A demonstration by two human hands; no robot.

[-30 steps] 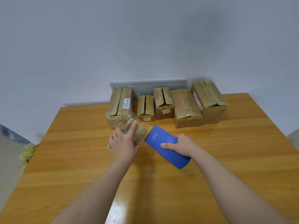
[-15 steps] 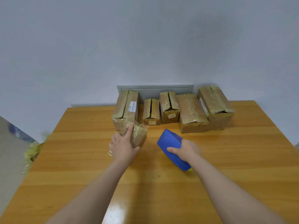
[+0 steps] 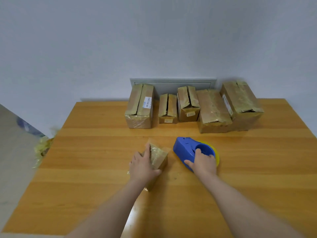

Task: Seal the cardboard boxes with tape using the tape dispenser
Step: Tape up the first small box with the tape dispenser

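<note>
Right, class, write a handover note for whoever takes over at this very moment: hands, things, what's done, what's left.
Left hand holds the small box on the table.
Right hand grips the dispenser, beside the box, apart from it.
Five boxes stand in a row at the wall.
Done: no tape runs to the small box yet.
Left: tape it, then the row, where seams gape.

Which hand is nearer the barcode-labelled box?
Left. The left hand, on the small box, lies before the barcode-labelled box; the right hand, on the tape dispenser, is further right.

Two bare forearms; left hand, right hand bare too.
</note>
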